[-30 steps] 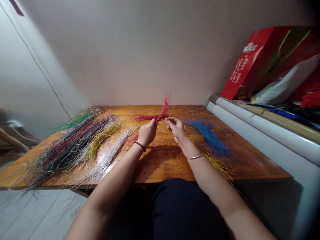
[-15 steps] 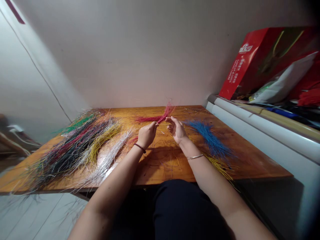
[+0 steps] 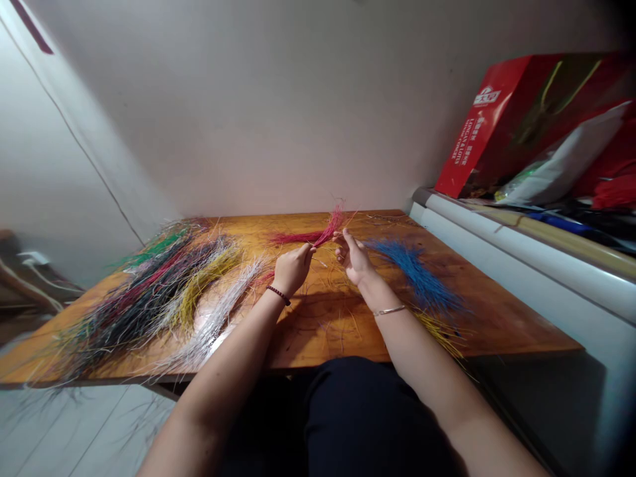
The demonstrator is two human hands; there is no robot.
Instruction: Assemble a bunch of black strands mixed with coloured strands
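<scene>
My left hand [image 3: 292, 268] is closed around a small bunch of red strands [image 3: 328, 227] that fans up and to the right, above the wooden table [image 3: 328, 324]. My right hand [image 3: 354, 255] hovers just right of the bunch with its fingers partly spread, fingertips close to the red tips. More red strands [image 3: 293, 236] lie flat on the table behind my left hand. A blue pile of strands [image 3: 417, 275] lies to the right of my right hand.
A large mixed heap of green, black, red, yellow and white strands [image 3: 163, 291] covers the table's left half. Yellow strands [image 3: 440, 331] trail near the right front edge. A white cabinet top [image 3: 521, 265] at the right carries a red bag [image 3: 501, 126] and clutter.
The red bunch has tilted lower and to the right. My right hand has opened and risen closer to the bunch's tips. My left hand stays nearly in place.
</scene>
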